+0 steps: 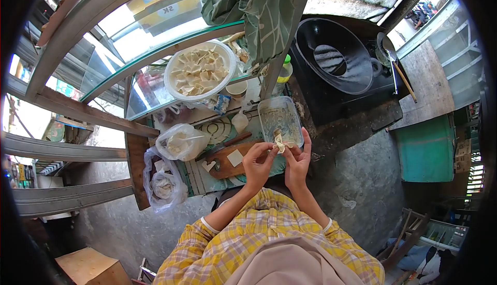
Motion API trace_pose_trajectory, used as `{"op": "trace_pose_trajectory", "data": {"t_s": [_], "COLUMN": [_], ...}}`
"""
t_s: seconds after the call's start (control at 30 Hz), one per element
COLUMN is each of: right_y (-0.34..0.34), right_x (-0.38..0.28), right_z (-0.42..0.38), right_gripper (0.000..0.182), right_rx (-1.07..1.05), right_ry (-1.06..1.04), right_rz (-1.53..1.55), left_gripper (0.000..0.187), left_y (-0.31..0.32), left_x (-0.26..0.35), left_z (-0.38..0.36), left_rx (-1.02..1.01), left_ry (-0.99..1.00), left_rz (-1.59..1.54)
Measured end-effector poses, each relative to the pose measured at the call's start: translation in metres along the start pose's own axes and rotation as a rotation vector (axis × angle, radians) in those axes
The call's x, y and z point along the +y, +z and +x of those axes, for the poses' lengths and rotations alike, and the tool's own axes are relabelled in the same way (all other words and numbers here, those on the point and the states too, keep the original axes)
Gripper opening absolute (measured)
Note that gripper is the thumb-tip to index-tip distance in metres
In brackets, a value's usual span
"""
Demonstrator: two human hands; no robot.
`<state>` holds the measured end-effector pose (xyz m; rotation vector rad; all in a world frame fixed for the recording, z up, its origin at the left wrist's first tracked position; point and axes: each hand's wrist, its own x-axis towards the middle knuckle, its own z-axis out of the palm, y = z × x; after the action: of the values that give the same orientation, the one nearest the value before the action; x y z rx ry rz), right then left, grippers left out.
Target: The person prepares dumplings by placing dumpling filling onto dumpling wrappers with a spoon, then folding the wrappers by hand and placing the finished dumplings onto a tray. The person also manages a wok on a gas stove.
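My left hand [259, 162] and my right hand [297, 164] meet in front of my chest, their fingertips pinching a small folded dough wrapper [280, 144] between them. Just beyond it is a clear rectangular container [280, 118] with pale filling smeared inside. To the left of my left hand lies a wooden cutting board [222, 167], bearing a square wrapper [235, 158]. A knife [237, 139] lies along the board's far edge. Farther back, a white round basket [232, 60] holds many folded dough pieces [199, 71].
A large black wok [335, 57] sits on the stove at the right, with a ladle [395, 70] beside it. Plastic bags [182, 141] [164, 184] are at the table's left. Glass-case framing [77, 153] spans the left, and a green panel [424, 149] stands at the right.
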<state>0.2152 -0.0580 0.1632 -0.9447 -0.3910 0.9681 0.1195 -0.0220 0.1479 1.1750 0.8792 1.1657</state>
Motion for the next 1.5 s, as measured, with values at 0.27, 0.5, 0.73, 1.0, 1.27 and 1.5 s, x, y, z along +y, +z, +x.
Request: {"op": "trace_pose_trajectory", "data": {"t_s": [0.27, 0.5, 0.73, 1.0, 1.27, 1.5], "right_y": [0.001, 0.001, 0.003, 0.0, -0.002, -0.01], "right_x": [0.0, 0.0, 0.002, 0.007, 0.005, 0.001], "right_z": [-0.001, -0.001, -0.001, -0.001, -0.003, -0.001], "right_gripper": [0.065, 0.066, 0.066, 0.065, 0.065, 0.067], "right_rx": [0.0, -0.021, -0.05, -0.053, -0.031, -0.046], "right_ry": [0.014, 0.084, 0.125, 0.124, 0.152, 0.125], "right_rz": [0.036, 0.145, 0.16, 0.153, 0.203, 0.135], "left_gripper": [0.011, 0.011, 0.013, 0.014, 0.013, 0.013], "left_y": [0.0, -0.003, -0.007, -0.009, -0.01, -0.006], "left_x": [0.012, 0.012, 0.012, 0.012, 0.005, 0.009], "left_z": [0.001, 0.003, 0.001, -0.001, -0.002, -0.002], "left_rx": [-0.034, -0.054, -0.038, -0.025, -0.05, -0.058], "left_ry": [0.043, 0.062, 0.057, 0.079, 0.04, -0.016], "left_rz": [0.027, -0.026, -0.03, 0.038, -0.014, -0.064]}}
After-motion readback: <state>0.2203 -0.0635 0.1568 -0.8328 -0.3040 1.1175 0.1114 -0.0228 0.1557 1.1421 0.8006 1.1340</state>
